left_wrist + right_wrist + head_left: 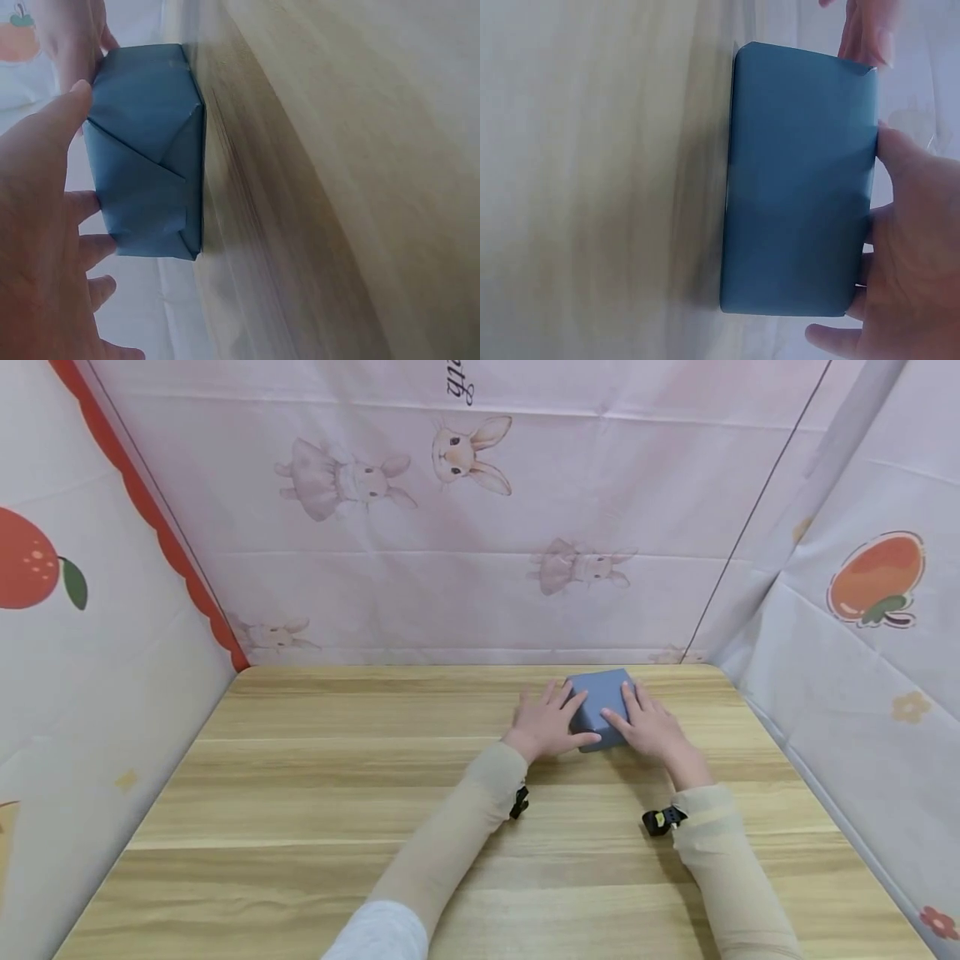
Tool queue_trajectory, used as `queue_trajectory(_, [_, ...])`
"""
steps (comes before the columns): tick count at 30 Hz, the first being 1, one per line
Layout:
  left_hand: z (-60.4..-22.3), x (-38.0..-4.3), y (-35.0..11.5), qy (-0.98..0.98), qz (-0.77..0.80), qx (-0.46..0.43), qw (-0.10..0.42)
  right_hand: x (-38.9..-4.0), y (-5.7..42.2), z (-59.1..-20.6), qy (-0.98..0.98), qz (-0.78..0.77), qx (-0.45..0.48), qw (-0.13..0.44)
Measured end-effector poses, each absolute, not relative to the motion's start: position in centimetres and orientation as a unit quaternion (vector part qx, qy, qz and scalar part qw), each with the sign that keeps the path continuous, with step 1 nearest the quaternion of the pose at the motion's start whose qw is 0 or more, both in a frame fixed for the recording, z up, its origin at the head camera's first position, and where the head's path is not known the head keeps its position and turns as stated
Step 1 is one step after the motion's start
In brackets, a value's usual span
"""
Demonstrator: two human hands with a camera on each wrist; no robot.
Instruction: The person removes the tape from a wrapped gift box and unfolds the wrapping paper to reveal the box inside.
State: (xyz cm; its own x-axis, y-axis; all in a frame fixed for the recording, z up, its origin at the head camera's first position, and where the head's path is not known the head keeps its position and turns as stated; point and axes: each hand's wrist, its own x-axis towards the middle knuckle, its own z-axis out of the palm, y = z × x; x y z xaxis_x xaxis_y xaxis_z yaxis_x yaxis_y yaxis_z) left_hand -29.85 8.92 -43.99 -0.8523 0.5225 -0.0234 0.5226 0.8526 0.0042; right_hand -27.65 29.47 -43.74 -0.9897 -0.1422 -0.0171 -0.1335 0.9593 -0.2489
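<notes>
A box wrapped in blue paper (pixel 603 692) sits near the far edge of the table, right of the middle. My left hand (pixel 546 723) lies at its left side, fingers spread and fingertips on the upper edge. From the right, my right hand (pixel 654 727) touches the box with extended fingers and thumb over its top. Folded paper flaps show on one end of the box (pixel 146 165) in the left wrist view. The right wrist view has a smooth, plain side of the box (pixel 802 180), with the right thumb (pixel 892 142) at its upper edge.
The wood-grain table (pixel 315 793) reaches a back cloth (pixel 450 602) printed with rabbits. Side cloths with fruit prints hang at the left (pixel 135 635) and right (pixel 847 693). Small black devices (pixel 660 821) are worn at both wrists.
</notes>
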Motion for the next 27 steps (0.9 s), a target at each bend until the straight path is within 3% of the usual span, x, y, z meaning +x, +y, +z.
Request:
queue_trajectory(15, [-44.4, -29.0, 6.1, 0.962, 0.026, 0.272, -0.001, -26.2, 26.8, -44.2, 0.989, -0.108, -0.104, -0.001])
queue_trajectory(27, [-44.0, -27.5, 2.6, 0.963, 0.043, 0.267, 0.016, -25.2, 24.8, -44.1, 0.982, -0.109, -0.15, -0.024])
